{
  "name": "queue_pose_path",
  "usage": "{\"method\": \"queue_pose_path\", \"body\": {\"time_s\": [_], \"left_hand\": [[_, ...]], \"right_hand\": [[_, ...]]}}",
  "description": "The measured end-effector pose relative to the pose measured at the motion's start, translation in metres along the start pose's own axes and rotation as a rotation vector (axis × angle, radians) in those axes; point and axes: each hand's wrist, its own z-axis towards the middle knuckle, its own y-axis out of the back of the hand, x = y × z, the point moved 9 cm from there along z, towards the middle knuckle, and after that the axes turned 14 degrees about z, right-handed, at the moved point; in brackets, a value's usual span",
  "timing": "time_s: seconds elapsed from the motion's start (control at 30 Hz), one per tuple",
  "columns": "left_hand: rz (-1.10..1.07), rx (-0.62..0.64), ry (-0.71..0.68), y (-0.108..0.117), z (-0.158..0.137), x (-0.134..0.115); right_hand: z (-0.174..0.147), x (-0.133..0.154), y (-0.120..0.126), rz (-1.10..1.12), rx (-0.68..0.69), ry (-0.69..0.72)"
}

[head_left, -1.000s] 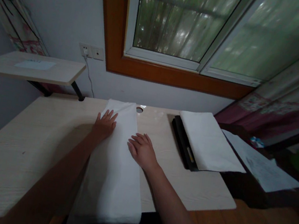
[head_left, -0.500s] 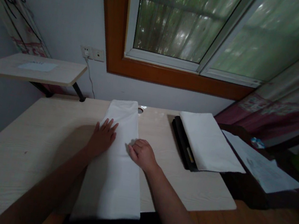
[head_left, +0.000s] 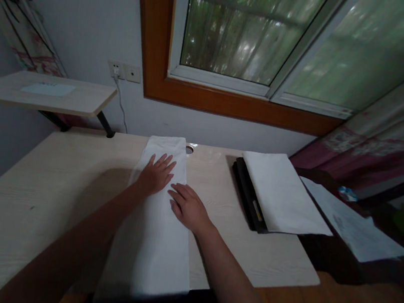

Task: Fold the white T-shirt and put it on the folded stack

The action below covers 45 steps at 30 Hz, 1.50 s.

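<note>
A long white folded cloth (head_left: 161,241) lies lengthwise on the light wooden table (head_left: 58,170), from the back edge to the front edge near my body. My left hand (head_left: 155,174) rests flat on its upper part, fingers spread. Just to the right and a little nearer, my right hand (head_left: 189,208) lies over the cloth's right edge with its fingers stretched out. The fingertips of the two hands are close together. Nothing is held in either hand. Some wrinkles show at the cloth's far end.
Right of the cloth, a white sheet (head_left: 286,194) lies on black folders (head_left: 250,199). A raised shelf (head_left: 92,97) with a paper (head_left: 48,88) stands at the back left. Beyond the table's right edge is another paper (head_left: 354,225). Behind are a socket (head_left: 125,71) and a window (head_left: 242,31).
My left hand has slid right and slightly away from me over the cloth. My right hand's fingers have gone from curled to stretched out.
</note>
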Motion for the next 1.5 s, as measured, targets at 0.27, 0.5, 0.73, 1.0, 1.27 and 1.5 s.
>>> {"method": "queue_pose_path", "body": {"time_s": [0.27, 0.5, 0.73, 1.0, 1.27, 1.5], "left_hand": [[-0.033, 0.141, 0.157, -0.045, 0.029, 0.041], [-0.037, 0.245, 0.295, -0.066, 0.037, 0.094], [-0.06, 0.278, 0.45, -0.083, 0.032, 0.136], [-0.04, 0.224, 0.597, -0.073, 0.025, 0.156], [-0.01, 0.075, 0.177, -0.047, 0.064, 0.077], [-0.043, 0.269, 0.275, -0.079, 0.061, 0.102]], "right_hand": [[-0.003, 0.004, -0.003, -0.044, 0.004, -0.037], [-0.004, 0.008, -0.004, -0.056, 0.019, -0.038], [-0.005, 0.008, -0.004, -0.065, 0.025, -0.048], [-0.005, 0.006, -0.005, -0.047, 0.02, -0.067], [-0.002, 0.01, 0.0, 0.002, 0.051, -0.078], [-0.004, 0.01, 0.001, 0.012, 0.061, -0.075]]}}
